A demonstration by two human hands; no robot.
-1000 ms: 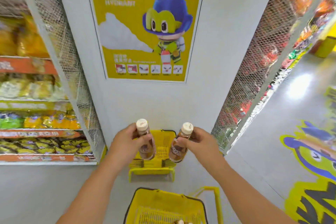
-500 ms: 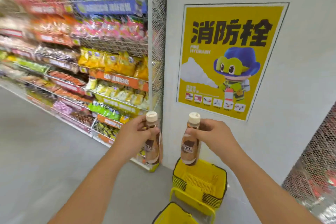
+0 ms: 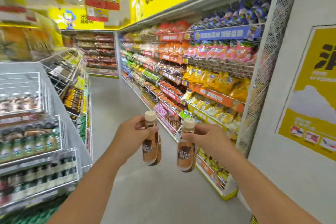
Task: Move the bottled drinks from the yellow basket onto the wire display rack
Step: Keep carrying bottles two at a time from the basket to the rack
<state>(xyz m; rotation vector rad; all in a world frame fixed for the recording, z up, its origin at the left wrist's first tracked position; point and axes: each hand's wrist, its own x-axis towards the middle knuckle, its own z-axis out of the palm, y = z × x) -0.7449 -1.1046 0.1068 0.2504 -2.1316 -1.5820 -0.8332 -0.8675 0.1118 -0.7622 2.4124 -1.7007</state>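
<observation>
My left hand grips the neck of a brown coffee bottle with a cream cap, held upright in mid-air over the aisle floor. My right hand grips a second brown coffee bottle of the same kind, just right of the first. The two bottles hang side by side and do not touch. A wire display rack with several tiers of bottled drinks stands at the left, blurred. The yellow basket is out of view.
Snack shelves line the right side of the aisle, ending in a mesh panel. A white wall with a yellow poster is at the far right. Grey floor runs down the aisle between rack and shelves.
The view has swung left, from the wall poster and yellow baskets to the aisle and the wire rack. Both hands still hold their bottles, carried higher in front of me.
</observation>
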